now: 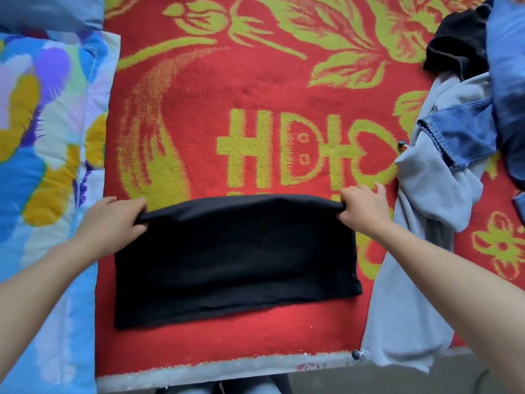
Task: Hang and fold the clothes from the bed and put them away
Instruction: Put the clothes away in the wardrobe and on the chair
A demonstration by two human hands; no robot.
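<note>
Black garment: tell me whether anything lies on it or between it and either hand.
Nothing visible does. The left hand and right hand each pinch a far corner of the black garment, whose top surface is bare. The grey garment lies off to its right on the red blanket, not on it.

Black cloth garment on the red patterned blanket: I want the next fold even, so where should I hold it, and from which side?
Take the black cloth garment by its two far corners, one from each side, as the left hand and right hand pinch them. It lies wide and flat, so a grip at each end should keep the edge taut.
</note>
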